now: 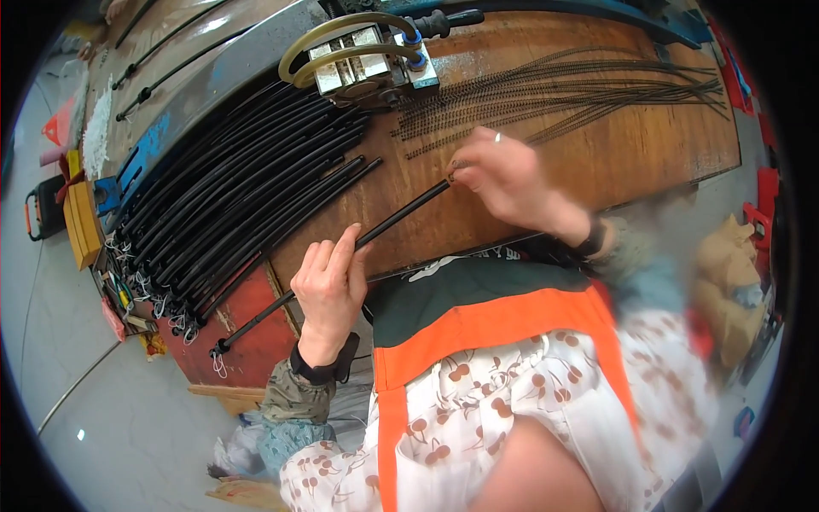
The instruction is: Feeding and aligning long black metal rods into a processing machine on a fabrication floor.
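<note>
My left hand (327, 275) is closed around a slim black tube (404, 211), which slants from the lower left up to the right. A thin white loop (219, 365) hangs from its lower end. At the upper end, my right hand (510, 177) pinches the tip of a coil spring (455, 170) right at the tube's mouth. How much of that spring lies inside the tube is hidden. Beyond the right hand, several long thin coil springs (546, 101) lie spread on the wooden bench (627, 154). A thick row of similar black tubes (243, 175) lies to the left.
A metal clamp device (354, 64) with yellowish hoses stands at the bench's far side. Behind the tube row runs a blue-grey metal beam (183, 94). A red board (243, 320) lies under the tubes' near ends. Small tools and a yellow box (81, 224) sit far left.
</note>
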Demonstrator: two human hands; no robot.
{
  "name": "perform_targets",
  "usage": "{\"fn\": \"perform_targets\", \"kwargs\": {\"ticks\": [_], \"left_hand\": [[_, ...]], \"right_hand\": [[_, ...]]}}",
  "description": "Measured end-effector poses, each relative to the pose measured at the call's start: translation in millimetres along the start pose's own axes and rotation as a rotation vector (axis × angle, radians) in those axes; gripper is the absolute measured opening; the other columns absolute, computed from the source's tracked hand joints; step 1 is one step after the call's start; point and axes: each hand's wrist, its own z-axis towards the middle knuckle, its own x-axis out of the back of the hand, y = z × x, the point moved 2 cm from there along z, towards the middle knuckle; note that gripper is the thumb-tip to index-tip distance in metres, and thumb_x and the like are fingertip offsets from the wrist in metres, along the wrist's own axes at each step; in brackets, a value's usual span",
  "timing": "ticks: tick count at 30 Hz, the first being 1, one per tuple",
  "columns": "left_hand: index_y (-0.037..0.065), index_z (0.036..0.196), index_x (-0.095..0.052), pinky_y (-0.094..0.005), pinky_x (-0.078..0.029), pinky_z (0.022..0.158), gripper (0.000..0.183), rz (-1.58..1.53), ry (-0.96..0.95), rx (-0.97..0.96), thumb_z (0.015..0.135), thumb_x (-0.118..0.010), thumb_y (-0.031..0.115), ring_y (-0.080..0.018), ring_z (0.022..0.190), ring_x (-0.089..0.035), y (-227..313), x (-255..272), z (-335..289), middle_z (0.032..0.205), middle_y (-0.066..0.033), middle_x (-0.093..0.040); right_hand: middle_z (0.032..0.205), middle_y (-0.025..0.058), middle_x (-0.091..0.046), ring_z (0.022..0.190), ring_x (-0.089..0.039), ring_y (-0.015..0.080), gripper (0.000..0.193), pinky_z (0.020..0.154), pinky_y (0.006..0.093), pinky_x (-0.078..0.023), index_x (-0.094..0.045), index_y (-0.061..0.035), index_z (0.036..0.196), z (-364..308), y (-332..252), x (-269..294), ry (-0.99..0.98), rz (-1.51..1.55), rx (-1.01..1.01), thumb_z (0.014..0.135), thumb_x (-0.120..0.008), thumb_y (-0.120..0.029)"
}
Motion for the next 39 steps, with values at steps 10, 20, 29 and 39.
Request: {"fn": "perform_targets", "kwargs": {"ticks": [10,20,29,39], "left_hand": [[0.007,0.109,-0.069,-0.0353,-0.046,0.057,0.032,-0.022,-0.016,-0.013,0.078,-0.077,0.009,-0.0237,0.067,-0.055,-5,-13,-9,0.07,-0.0066,-0.052],[0.01,0.098,-0.065,-0.04,-0.041,0.081,0.019,0.259,0.069,0.116,0.082,-0.074,0.014,-0.026,0.095,-0.056,-58,-12,12,0.097,-0.0063,-0.059],[0.004,0.094,-0.062,-0.0393,-0.047,0.071,0.013,-0.023,0.054,0.047,0.086,-0.071,0.01,-0.0297,0.081,-0.057,-26,-8,6,0.088,-0.0101,-0.06],[0.008,0.096,-0.066,-0.0388,-0.042,0.083,0.019,-0.064,0.017,-0.038,0.081,-0.076,0.014,-0.0242,0.095,-0.058,-19,-19,10,0.099,-0.006,-0.062]], "right_hand": [[0.085,0.0126,-0.064,0.081,-0.062,0.0315,0.016,0.069,0.039,-0.05,-0.063,-0.0014,0.093,2,-2,-3,-0.204,-0.183,0.259,0.08,-0.072,-0.001],[0.088,0.0135,-0.067,0.078,-0.064,0.0317,0.015,0.07,0.0401,-0.052,-0.069,-0.0028,0.099,25,2,-23,-0.153,-0.17,-0.12,0.086,-0.071,-0.009],[0.077,0.0055,-0.066,0.076,-0.059,0.0269,0.023,0.069,0.0374,-0.048,-0.072,-0.0096,0.106,14,8,-28,-0.247,-0.151,-0.126,0.083,-0.074,-0.014],[0.096,0.0062,-0.066,0.093,-0.06,0.0286,0.028,0.08,0.0391,-0.047,-0.069,-0.0081,0.106,15,8,-12,-0.223,-0.278,0.279,0.078,-0.069,-0.005]]}}
